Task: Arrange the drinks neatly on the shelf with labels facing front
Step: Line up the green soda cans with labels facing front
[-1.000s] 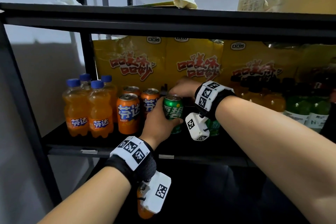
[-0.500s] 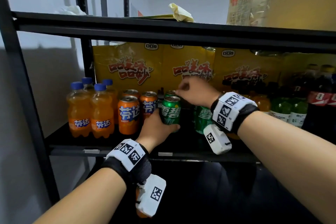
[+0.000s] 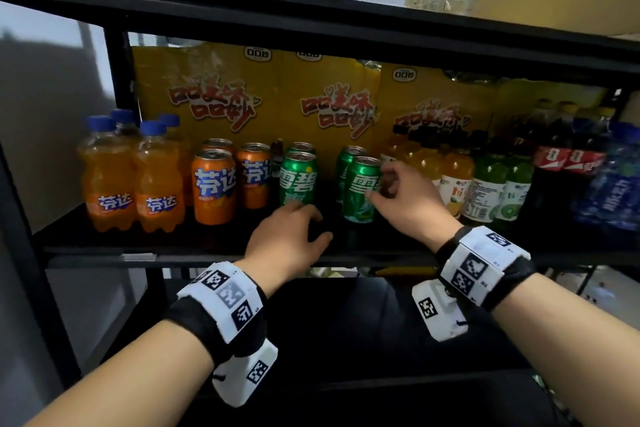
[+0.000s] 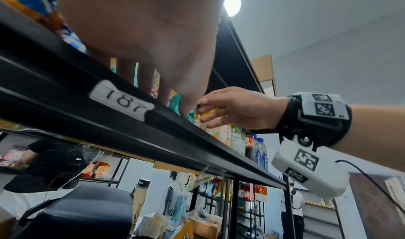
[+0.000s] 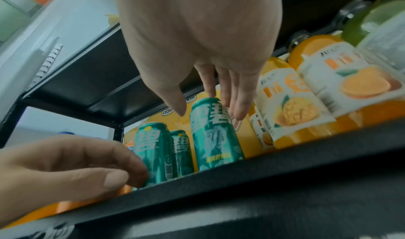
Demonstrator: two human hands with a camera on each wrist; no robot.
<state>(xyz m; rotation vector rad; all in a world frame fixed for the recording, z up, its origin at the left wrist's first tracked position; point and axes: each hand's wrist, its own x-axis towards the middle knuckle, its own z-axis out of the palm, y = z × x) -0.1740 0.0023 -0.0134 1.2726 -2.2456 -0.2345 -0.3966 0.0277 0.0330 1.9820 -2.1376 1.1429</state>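
Black shelf, right hand loosely spread at green can, left hand relaxed, holding nothing

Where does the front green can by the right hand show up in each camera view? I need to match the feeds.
Head: front green can stands right of centre, the right hand at its right side.
Left wrist: only a green sliver past the left hand's fingers; cannot tell which can.
Right wrist: the can is central, under the fingertips.
Shared landmark: the black shelf edge.
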